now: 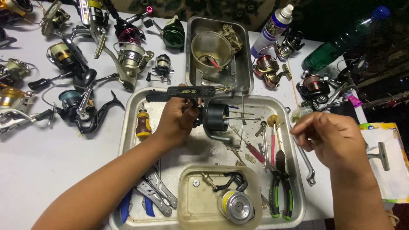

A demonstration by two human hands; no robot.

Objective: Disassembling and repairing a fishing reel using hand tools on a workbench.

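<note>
My left hand (178, 117) grips a black fishing reel body (215, 118) over the large metal tray (128, 123), its foot bar pointing left and a thin shaft sticking out to the right. My right hand (330, 136) hovers over the tray's right edge with fingers pinched together; whether a small part sits between them I cannot tell. Below the reel, a small plastic tub (187, 204) holds a silver spool (236, 206) with yellow line, a black bail arm and a small gear.
Pliers (281, 187), a wrench (307, 164), a yellow-handled screwdriver (143, 123) and folding pliers (155, 194) lie in the tray. A second metal tray (243, 55) with a round bowl stands behind. Several reels crowd the left table; spray can (272, 30) and green bottle (341, 42) right.
</note>
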